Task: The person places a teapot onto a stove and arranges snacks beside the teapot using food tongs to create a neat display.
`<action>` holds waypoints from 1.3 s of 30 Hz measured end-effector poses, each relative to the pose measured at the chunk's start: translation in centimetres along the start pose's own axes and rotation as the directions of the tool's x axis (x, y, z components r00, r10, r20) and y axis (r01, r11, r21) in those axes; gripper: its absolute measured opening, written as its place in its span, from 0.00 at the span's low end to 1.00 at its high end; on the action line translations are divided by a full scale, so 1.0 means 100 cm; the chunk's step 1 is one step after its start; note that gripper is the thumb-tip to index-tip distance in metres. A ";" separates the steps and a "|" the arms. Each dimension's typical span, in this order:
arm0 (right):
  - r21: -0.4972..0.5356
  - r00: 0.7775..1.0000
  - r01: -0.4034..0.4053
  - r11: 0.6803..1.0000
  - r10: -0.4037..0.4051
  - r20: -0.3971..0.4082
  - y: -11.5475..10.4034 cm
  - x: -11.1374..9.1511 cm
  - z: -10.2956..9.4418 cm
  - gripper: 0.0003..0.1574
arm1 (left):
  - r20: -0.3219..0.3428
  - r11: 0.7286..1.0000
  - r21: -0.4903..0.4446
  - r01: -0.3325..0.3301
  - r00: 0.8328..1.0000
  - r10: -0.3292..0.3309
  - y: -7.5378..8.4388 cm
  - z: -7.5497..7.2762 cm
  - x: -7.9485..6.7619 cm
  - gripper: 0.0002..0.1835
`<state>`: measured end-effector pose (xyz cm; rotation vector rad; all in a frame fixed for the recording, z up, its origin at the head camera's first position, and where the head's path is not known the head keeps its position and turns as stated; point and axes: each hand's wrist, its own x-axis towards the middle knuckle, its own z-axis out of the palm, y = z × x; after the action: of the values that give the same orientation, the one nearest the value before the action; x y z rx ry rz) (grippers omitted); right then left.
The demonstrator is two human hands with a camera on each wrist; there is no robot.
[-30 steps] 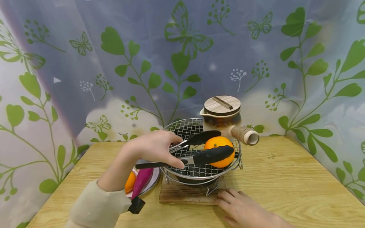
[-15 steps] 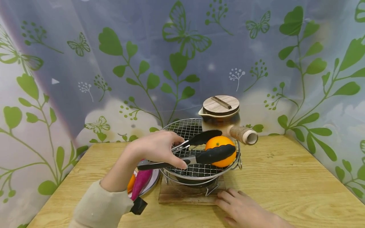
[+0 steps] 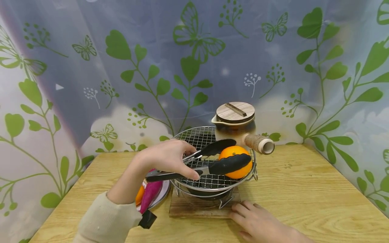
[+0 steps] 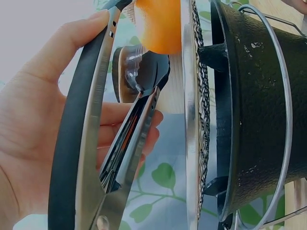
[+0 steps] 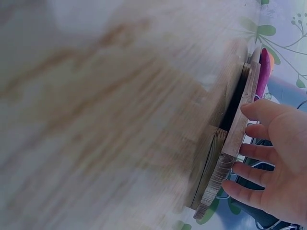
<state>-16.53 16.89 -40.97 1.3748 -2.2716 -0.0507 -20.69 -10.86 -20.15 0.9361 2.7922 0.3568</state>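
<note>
In the head view my left hand [image 3: 167,157] grips a pair of black-and-silver tongs [image 3: 229,165]. Their dark scalloped tips lie on either side of an orange [image 3: 240,174], which sits at the right of the round wire grill [image 3: 194,136]. The left wrist view has the thumb along one arm of the tongs [image 4: 79,120] and fingers behind the other; the orange [image 4: 158,26] is against the mesh. My right hand [image 3: 258,219] touches the near right corner of the wooden board [image 3: 197,212] under the stove, its fingers extended in the right wrist view.
A clay teapot [image 3: 237,130] with a wooden lid stands at the grill's back right, its side handle [image 3: 259,143] jutting right. Left of the stove [image 4: 254,105], a plate [image 3: 165,190] holds a purple sweet potato [image 3: 151,194] and an orange fruit [image 3: 139,195], partly behind my left arm.
Over the second, my left hand, the tongs and the orange have shifted very slightly right, mostly in the first half. My right hand stays at the board.
</note>
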 end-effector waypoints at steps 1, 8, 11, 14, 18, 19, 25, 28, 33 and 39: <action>0.003 1.000 0.000 1.000 0.000 0.002 0.000 0.000 0.000 0.33 | -0.003 1.000 0.000 -0.001 1.000 0.001 0.000 0.000 0.000 0.41; 0.000 1.000 -0.002 1.000 0.002 -0.004 0.001 -0.001 0.002 0.33 | -0.018 1.000 0.009 0.001 1.000 -0.001 -0.001 -0.001 -0.002 0.41; -0.009 1.000 0.001 1.000 -0.001 -0.018 0.000 0.000 0.002 0.33 | -0.024 1.000 0.012 -0.006 1.000 0.006 -0.002 -0.001 -0.004 0.41; -0.014 1.000 0.004 1.000 -0.005 -0.022 0.000 -0.001 0.003 0.34 | -0.024 1.000 0.009 -0.009 1.000 0.009 -0.003 -0.001 -0.007 0.41; -0.010 1.000 0.007 1.000 -0.007 -0.014 0.000 -0.001 0.002 0.35 | -0.024 1.000 -0.010 -0.003 1.000 0.003 -0.006 -0.001 -0.010 0.41; -0.010 1.000 0.007 1.000 -0.007 -0.016 0.000 -0.001 0.002 0.35 | -0.025 1.000 -0.019 0.002 1.000 -0.003 -0.006 -0.001 -0.011 0.41; -0.023 0.999 0.010 1.000 -0.011 -0.035 0.000 -0.001 0.003 0.35 | -0.047 0.999 -0.053 0.012 0.999 -0.015 -0.012 -0.002 -0.018 0.42; -0.022 0.999 0.009 1.000 -0.010 -0.037 0.000 -0.001 0.003 0.35 | -0.057 0.997 -0.078 0.006 0.998 -0.011 -0.017 -0.002 -0.022 0.42; -0.007 1.000 -0.006 1.000 0.005 -0.028 0.000 0.000 0.002 0.34 | -0.071 0.993 -0.121 0.005 0.997 -0.013 -0.026 -0.002 -0.029 0.43; -0.010 0.999 -0.002 1.000 0.002 -0.037 -0.001 0.000 0.002 0.33 | -0.093 0.993 -0.117 0.023 0.995 -0.034 -0.036 -0.002 -0.038 0.44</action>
<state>-16.55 16.82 -41.17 1.3571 -2.2395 -0.0360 -19.81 -16.01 -20.61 0.8742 2.8304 0.5670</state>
